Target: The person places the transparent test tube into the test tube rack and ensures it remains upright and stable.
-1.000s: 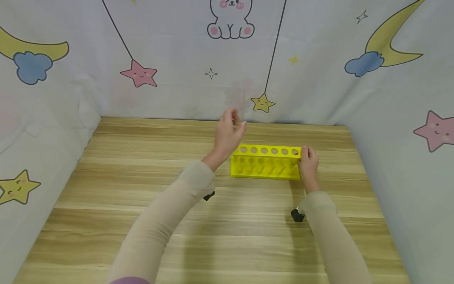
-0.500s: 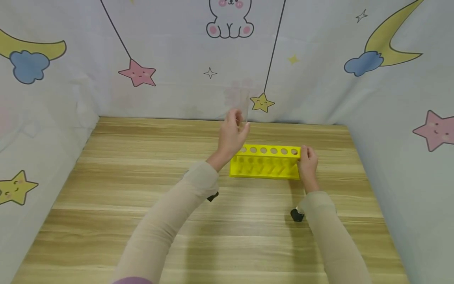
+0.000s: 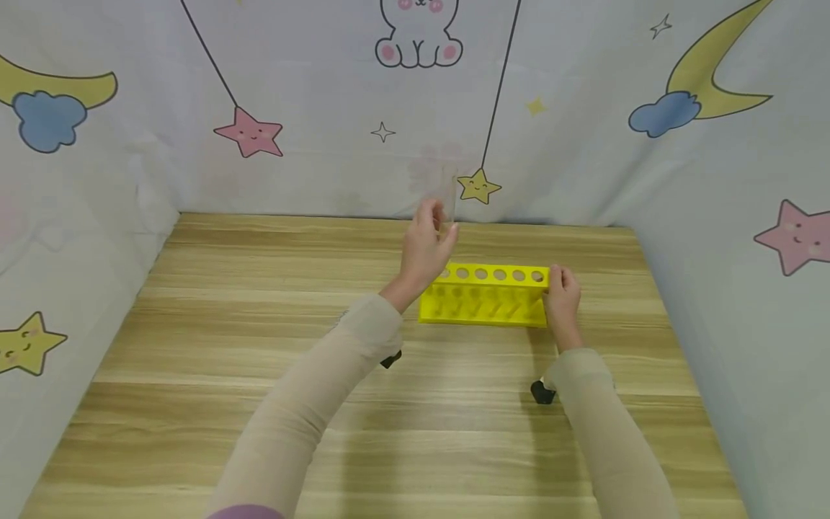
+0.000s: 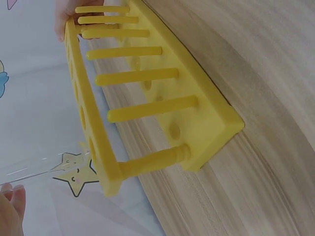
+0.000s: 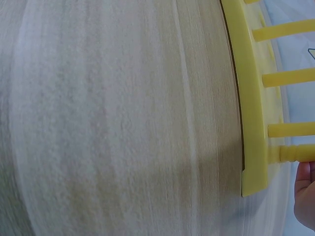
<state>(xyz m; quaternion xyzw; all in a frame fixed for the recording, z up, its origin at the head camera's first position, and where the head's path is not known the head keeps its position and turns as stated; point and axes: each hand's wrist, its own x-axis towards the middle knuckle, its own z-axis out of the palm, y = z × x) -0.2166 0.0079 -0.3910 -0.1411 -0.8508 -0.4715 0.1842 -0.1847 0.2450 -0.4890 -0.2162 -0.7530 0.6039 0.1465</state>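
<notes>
A yellow test tube rack (image 3: 483, 310) stands on the wooden table, with a row of round holes along its top bar and a row of pegs (image 4: 140, 76) on its base. My left hand (image 3: 424, 249) pinches a clear test tube (image 3: 450, 189) above the rack's left end. In the left wrist view, one end of the test tube (image 4: 44, 166) lies at the end hole of the top bar; whether it is inside is hard to tell. My right hand (image 3: 563, 303) grips the rack's right end post (image 5: 298, 153).
A wood-grain table (image 3: 259, 267) lies under both arms. White cloth (image 3: 311, 180) printed with stars, moons and clouds rises behind the table and along both sides. Small black pieces (image 3: 543, 392) show beneath the wrists.
My left hand has moved slightly right over the rack's left end, and the test tube now shows more clearly above the fingers. My right hand and the rack have stayed put.
</notes>
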